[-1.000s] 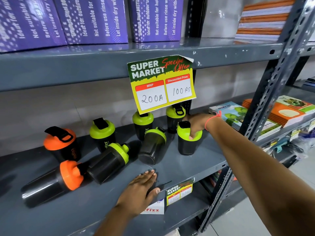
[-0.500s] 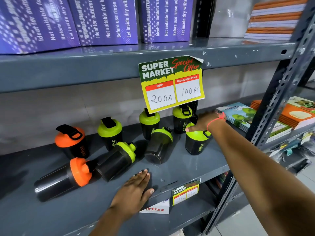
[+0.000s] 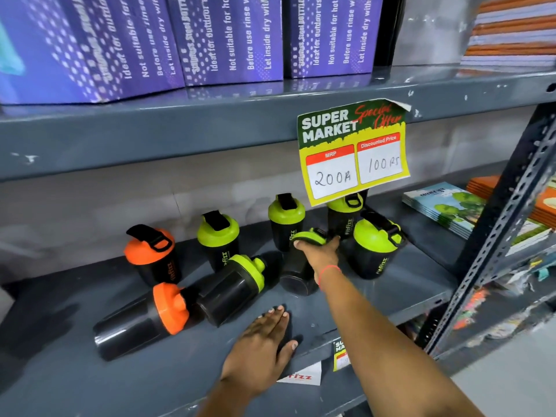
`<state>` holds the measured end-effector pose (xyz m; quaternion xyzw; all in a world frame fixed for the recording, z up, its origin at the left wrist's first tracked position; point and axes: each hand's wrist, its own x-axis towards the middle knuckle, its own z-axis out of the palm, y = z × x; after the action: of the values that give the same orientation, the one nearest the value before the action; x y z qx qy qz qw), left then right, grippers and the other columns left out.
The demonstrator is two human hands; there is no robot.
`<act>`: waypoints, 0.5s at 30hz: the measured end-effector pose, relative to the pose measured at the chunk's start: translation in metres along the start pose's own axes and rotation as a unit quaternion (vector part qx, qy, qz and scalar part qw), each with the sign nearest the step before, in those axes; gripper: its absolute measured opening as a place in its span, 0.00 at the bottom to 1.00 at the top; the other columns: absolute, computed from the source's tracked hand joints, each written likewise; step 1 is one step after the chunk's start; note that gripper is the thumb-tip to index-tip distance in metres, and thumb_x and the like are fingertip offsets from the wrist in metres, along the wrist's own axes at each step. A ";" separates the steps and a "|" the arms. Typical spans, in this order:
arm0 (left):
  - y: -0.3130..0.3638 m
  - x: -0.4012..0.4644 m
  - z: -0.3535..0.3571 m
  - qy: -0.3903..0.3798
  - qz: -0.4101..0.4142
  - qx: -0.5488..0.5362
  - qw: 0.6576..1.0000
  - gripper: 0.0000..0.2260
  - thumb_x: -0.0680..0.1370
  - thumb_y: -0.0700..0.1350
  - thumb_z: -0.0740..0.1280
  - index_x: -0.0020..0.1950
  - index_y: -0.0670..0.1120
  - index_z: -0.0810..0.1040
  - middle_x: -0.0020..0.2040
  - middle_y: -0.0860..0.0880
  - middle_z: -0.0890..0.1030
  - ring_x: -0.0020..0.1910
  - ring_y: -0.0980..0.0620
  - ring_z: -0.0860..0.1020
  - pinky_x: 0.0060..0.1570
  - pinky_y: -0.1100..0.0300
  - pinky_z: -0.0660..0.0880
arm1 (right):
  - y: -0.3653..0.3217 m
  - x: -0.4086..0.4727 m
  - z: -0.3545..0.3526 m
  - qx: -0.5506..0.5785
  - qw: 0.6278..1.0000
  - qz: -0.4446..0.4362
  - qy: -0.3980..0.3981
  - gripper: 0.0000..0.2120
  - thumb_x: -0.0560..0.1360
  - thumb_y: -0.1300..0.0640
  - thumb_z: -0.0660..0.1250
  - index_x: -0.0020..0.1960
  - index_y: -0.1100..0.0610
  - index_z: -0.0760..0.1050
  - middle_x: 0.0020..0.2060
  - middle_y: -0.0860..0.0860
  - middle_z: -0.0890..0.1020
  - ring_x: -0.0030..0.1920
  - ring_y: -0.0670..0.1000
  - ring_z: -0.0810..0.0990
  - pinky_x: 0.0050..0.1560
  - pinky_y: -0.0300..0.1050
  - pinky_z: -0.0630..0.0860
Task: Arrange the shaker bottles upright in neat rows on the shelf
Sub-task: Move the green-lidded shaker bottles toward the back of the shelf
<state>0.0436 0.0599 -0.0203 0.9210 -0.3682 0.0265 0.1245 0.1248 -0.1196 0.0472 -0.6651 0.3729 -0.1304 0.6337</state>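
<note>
- My right hand (image 3: 320,255) reaches deep onto the shelf (image 3: 376,299); its grip is closed over the green lid end of a tipped shaker bottle (image 3: 296,278), fingers curled across the cap.
- That bottle lies leaning, its lid pointing toward the back wall and its dark base toward me, so its long axis runs roughly along my forearm. As I judge it, standing it up means swinging the lid end upward and pivoting on the base.
- My left hand (image 3: 261,341) lies flat and spread on the front of the shelf, holding nothing; it looks like a brace.
- Two more lie on their sides to the left: a green-lidded bottle (image 3: 230,288) and an orange-lidded bottle (image 3: 138,322), lids aimed up and right. The left hand is nearer both.
- Upright already: an orange-lidded shaker (image 3: 152,254) and three green ones along the back, plus a green shaker (image 3: 374,251) just right of my right hand.
- The hanging price sign (image 3: 353,152) hides part of the rear right bottle.
- Risk, as I see it: little room between the upright neighbours.
</note>
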 end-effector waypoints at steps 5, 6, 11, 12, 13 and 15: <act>-0.002 0.001 0.001 -0.007 0.006 -0.003 1.000 0.26 0.80 0.58 0.48 0.74 0.50 0.49 0.77 0.51 0.49 0.75 0.56 0.48 0.66 0.67 0.34 | 0.014 0.001 -0.008 0.068 0.998 -0.014 0.002 0.43 0.62 0.55 0.74 0.70 0.52 0.54 0.63 0.63 0.71 0.61 0.62 0.72 0.63 0.56 0.72; -0.003 0.001 0.002 -0.012 0.005 -0.004 1.000 0.26 0.80 0.58 0.48 0.74 0.49 0.49 0.77 0.51 0.49 0.75 0.56 0.48 0.66 0.67 0.35 | 0.016 -0.004 -0.011 0.054 0.998 -0.036 0.021 0.42 0.62 0.53 0.74 0.69 0.51 0.56 0.63 0.64 0.70 0.59 0.62 0.73 0.62 0.53 0.72; -0.004 0.002 0.004 -0.002 0.009 -0.011 1.000 0.26 0.80 0.58 0.48 0.74 0.50 0.49 0.77 0.51 0.51 0.75 0.56 0.50 0.67 0.67 0.37 | 0.037 -0.038 -0.028 -0.081 0.934 -0.332 0.100 0.40 0.62 0.52 0.75 0.68 0.47 0.58 0.64 0.58 0.66 0.62 0.57 0.70 0.58 0.45 0.69; -0.004 0.002 0.004 0.000 0.012 -0.012 1.000 0.25 0.80 0.58 0.48 0.74 0.50 0.50 0.77 0.51 0.51 0.75 0.56 0.50 0.67 0.67 0.37 | 0.044 -0.041 -0.029 -0.109 0.913 -0.379 0.101 0.40 0.62 0.53 0.75 0.69 0.48 0.59 0.65 0.58 0.66 0.64 0.56 0.69 0.61 0.48 0.70; -0.004 0.002 0.004 0.001 0.015 -0.013 1.000 0.25 0.80 0.58 0.49 0.74 0.49 0.50 0.77 0.50 0.51 0.75 0.56 0.50 0.67 0.67 0.37 | 0.051 -0.043 -0.029 -0.127 0.900 -0.404 0.104 0.41 0.62 0.53 0.75 0.69 0.49 0.59 0.65 0.57 0.65 0.66 0.57 0.68 0.63 0.50 0.70; -0.004 0.003 0.004 -0.004 0.016 -0.015 1.000 0.25 0.80 0.57 0.49 0.74 0.49 0.50 0.77 0.50 0.51 0.75 0.56 0.49 0.69 0.66 0.38 | 0.061 -0.044 -0.027 -0.121 0.898 -0.407 0.118 0.41 0.63 0.54 0.75 0.70 0.50 0.58 0.66 0.57 0.64 0.66 0.57 0.67 0.63 0.51 0.70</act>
<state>0.0486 0.0601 -0.0246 0.9132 -0.3835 0.0196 0.1368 0.0570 -0.1055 0.0074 -0.8097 0.1552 -0.4086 0.3916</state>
